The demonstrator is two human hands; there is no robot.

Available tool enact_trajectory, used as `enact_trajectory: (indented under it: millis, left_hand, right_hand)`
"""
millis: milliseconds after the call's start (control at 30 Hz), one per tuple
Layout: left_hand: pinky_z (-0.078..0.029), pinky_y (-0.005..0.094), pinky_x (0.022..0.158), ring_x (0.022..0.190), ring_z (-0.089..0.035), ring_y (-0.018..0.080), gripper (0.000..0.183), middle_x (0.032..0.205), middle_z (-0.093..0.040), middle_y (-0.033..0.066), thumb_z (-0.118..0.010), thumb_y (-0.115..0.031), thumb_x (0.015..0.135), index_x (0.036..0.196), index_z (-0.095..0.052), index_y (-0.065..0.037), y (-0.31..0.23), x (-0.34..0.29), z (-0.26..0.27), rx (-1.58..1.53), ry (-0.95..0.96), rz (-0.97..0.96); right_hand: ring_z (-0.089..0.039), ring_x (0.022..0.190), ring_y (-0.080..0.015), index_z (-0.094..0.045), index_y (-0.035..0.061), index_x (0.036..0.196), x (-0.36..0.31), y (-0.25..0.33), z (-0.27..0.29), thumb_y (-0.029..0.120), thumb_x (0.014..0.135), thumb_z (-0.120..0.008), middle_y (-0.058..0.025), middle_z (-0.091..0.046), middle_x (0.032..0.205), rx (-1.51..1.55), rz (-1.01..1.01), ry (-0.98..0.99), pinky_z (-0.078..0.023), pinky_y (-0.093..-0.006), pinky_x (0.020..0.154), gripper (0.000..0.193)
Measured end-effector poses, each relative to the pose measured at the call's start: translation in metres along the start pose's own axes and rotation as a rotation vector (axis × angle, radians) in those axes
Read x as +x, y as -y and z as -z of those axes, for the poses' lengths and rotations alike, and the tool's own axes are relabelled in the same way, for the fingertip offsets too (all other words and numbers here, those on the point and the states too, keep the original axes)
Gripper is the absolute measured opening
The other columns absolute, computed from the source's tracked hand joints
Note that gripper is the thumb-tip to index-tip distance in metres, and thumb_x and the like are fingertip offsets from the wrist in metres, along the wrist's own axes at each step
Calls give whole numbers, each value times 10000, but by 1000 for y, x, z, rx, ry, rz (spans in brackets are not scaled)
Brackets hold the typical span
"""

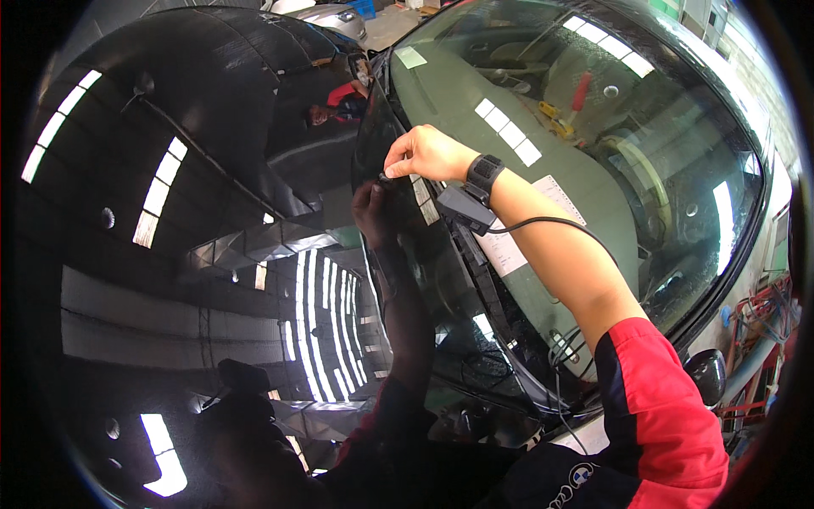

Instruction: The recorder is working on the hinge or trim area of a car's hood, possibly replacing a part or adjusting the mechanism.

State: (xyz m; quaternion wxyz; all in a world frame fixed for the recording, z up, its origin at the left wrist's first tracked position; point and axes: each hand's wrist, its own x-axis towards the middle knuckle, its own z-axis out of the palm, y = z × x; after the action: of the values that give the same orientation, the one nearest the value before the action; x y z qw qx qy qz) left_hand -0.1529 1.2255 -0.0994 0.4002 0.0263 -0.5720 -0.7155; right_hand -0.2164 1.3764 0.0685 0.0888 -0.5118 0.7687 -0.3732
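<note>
"Where's that small dark piece (384,177), going by the windshield (475,81)?"

"Just left of the windshield, over the glossy black hood (246,182). The right hand's (431,153) grip is pinching it, thumb against fingers; whether it touches the hood, I can't tell."

"And the left hand?"

"Out of sight. What worries me is the piece: so tiny that a slack grip could let it slip, perhaps into the black trim (476,278) along the windshield's left edge."

"The paint?"

"If the wrist dips, that strapped-on box (465,210) might scuff it. And the cable (543,219), looping over the windshield, could snag and tug the arm."
</note>
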Motion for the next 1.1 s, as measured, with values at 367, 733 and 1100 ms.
enact_trajectory:
  millis: [367,733,1100]
  left_hand:
    - [-405,261,597,673,-537,96,233,731,-613,22,-645,-219,867,884,-660,13,-20,-2,0,19,5,-37]
    - [-446,266,677,731,-564,100,181,775,-646,34,-697,-183,839,866,-682,-4,-41,2,-4,52,125,-19]
    - [-475,292,671,722,-597,112,243,771,-663,54,-655,-239,887,932,-672,-1,-67,-11,-4,111,121,45]
  right_hand:
    - [-659,784,-237,-707,12,878,10,3,0,221,807,-719,-117,-689,820,-201,110,42,-499,-344,726,221]
    - [-665,737,-209,-715,36,871,8,10,5,219,788,-745,-106,-697,786,-259,50,47,-505,-332,685,203]
    - [-665,863,-290,-720,131,902,-8,39,-19,278,778,-703,-94,-703,855,-372,-190,-106,-518,-395,776,193]
